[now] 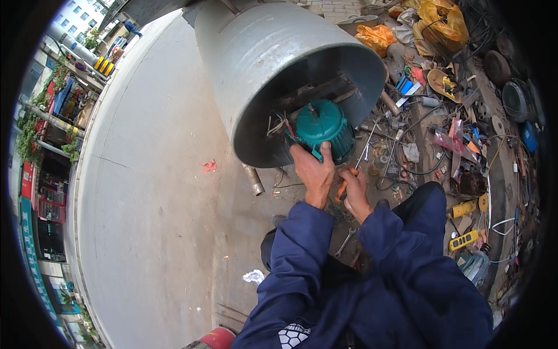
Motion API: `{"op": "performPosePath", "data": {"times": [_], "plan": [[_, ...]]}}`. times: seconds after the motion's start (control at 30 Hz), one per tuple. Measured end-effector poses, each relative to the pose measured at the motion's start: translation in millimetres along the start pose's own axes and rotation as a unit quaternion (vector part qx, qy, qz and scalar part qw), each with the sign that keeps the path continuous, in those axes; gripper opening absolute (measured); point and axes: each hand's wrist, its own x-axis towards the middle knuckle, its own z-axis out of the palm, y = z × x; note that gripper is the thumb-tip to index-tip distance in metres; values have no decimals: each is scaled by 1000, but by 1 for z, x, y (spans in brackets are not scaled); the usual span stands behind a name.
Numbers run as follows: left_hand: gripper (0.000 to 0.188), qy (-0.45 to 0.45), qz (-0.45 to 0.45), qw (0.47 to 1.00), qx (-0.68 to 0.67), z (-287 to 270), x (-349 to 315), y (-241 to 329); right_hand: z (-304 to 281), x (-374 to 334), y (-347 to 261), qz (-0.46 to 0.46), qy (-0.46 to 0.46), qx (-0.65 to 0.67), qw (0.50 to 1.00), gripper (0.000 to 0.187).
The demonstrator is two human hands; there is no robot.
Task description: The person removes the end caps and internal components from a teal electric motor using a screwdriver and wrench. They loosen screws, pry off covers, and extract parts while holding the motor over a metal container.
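Observation:
A green electric motor (323,125) with a shaft stub on top sits at the mouth of a large grey metal cylinder (261,52). My left hand (314,172) grips the motor's near lower side, thumb up against it and the other fingers partly hidden. Beside that hand, loose wires (282,125) stick out left of the motor. My right hand (356,193) is closed round the orange handle of a screwdriver (342,189). Its thin metal shaft points up and away, just right of the motor and apart from it.
Scrap, tools and cables crowd the ground on the right, with orange plastic bags (437,26) at the back. A yellow push-button control (463,240) lies by my right knee. A wrench (345,242) rests between my legs. A metal pipe (254,180) juts from under the cylinder.

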Motion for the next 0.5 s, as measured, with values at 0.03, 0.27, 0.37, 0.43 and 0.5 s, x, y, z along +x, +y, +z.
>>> {"op": "performPosePath", "data": {"times": [0.03, 0.27, 0.37, 0.43, 0.5], "plan": [[71, -11, -9, 1000, 1, 0, -2, -1, -10, -3, 7, -9, -1, -15, 1000, 15], [82, -3, -10, 1000, -1, 2, -4, -3, -156, -7, 98, 169, 97, -333, 923, 19], [84, 1, -3, 1000, -21, 3, -4, -1, -226, 7, 156, 272, 117, -525, 798, 25], [83, -9, -11, 999, -50, 5, -3, 0, -262, 16, 199, 314, 126, -569, 750, 25], [81, -12, -11, 998, -62, 6, -3, -1, -289, 23, 242, 298, 199, -531, 768, 26]]}}
